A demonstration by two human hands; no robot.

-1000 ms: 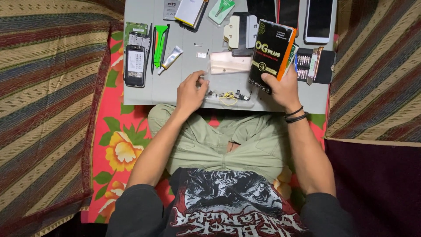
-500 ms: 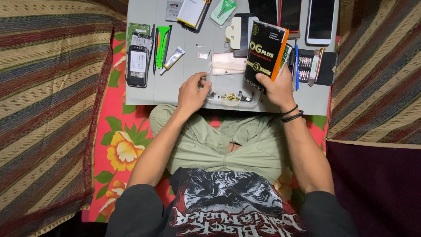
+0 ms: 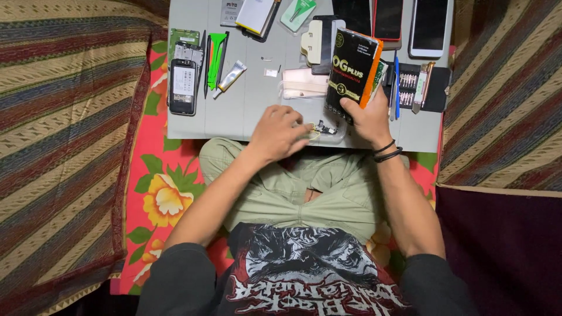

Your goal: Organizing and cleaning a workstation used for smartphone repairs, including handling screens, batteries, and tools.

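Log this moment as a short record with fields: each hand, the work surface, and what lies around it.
left hand: fingers pinching small parts in a clear tray
right hand: gripping a black and orange box, tilted up
surface: grey board across the lap
far left: opened phone, green tool, small tube
far right: screwdriver bit set, three phones at top edge

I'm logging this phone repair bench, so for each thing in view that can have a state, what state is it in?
Left hand: fingers curled, touching small parts in a clear tray.
Right hand: shut on black and orange box, tilted up off the board.
Black phone: back cover off, lying flat.
Small tube: lying on its side.
White phone: screen dark.
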